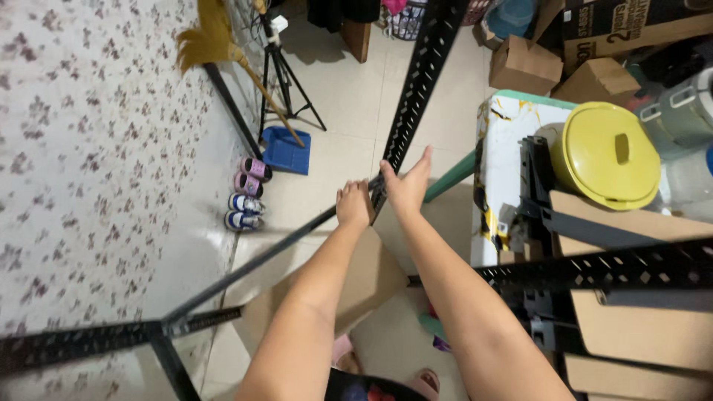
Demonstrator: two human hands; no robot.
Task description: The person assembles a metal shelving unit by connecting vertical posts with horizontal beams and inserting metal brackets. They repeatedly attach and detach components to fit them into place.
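Both hands meet at a joint of a black perforated metal shelf frame [416, 82]. The left hand [353, 206] is closed around a thin black crossbar [282, 241]; the right hand [407, 184] presses on the slotted upright. A round yellow plastic lid [609, 154] sits at right, with a blue dustpan [288, 152] on the floor.

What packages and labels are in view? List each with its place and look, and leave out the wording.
Large printed cardboard box: top right, brown with dark print on its side.
Small cardboard box: on the floor below it, plain brown, closed.
Tilted cardboard box: right of that one, plain brown.
Flat cardboard sheet: on the floor under the arms, plain brown.
No screens or signs show.
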